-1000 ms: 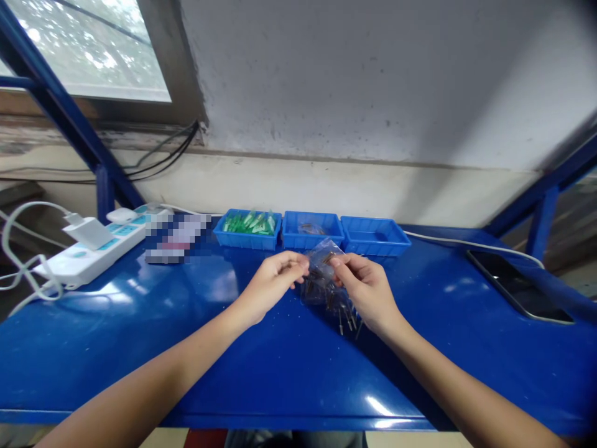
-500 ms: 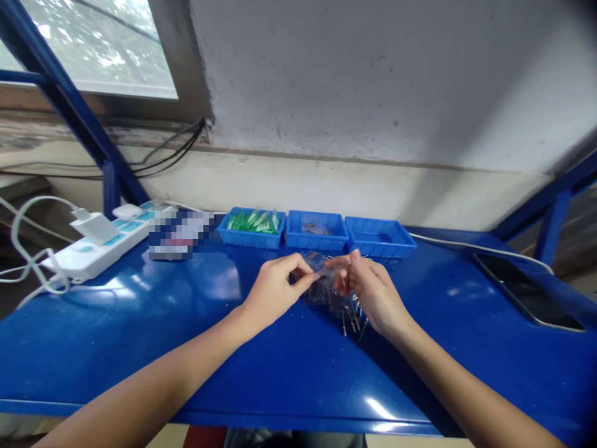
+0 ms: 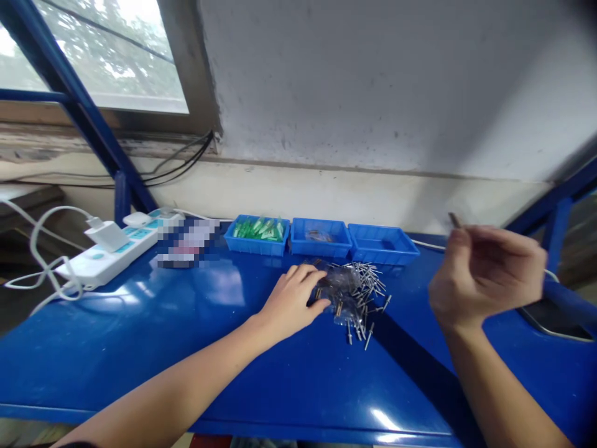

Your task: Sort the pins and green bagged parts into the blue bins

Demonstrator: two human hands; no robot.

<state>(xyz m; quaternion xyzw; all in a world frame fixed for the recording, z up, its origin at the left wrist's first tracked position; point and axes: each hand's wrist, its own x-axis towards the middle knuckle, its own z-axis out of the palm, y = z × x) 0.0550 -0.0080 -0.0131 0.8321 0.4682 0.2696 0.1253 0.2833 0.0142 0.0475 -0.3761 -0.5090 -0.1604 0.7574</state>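
Nearest me is the front of the glossy blue table [image 3: 275, 392], and above its right side the person's right hand [image 3: 487, 274] is up in the air, thumb and fingertips pinched on a small brownish piece [image 3: 455, 220], too blurred to make out. Behind that wrist lies a dark phone [image 3: 555, 323], partly hidden. The left hand [image 3: 296, 295] is palm down near the middle of the table, loosely open, fingers curved and thumb well apart from them. Its fingertips are at the left side of some clear plastic bags [image 3: 345, 280]; I can't tell whether they touch them or hover just over. Silver pins [image 3: 370, 280] lie strewn along the bags' right side, a few nearer the front. Over on the left a white power strip [image 3: 91, 264] carries a plugged-in charger [image 3: 108, 236]. Farther back, side by side, stand a blue left tray [image 3: 255, 247] heaped with green pieces [image 3: 259, 229], a middle tray [image 3: 321, 250] holding something in clear plastic, and a right tray [image 3: 385, 256]. Beyond rises a grey wall [image 3: 349, 81], with a window [image 3: 125, 62] at upper left
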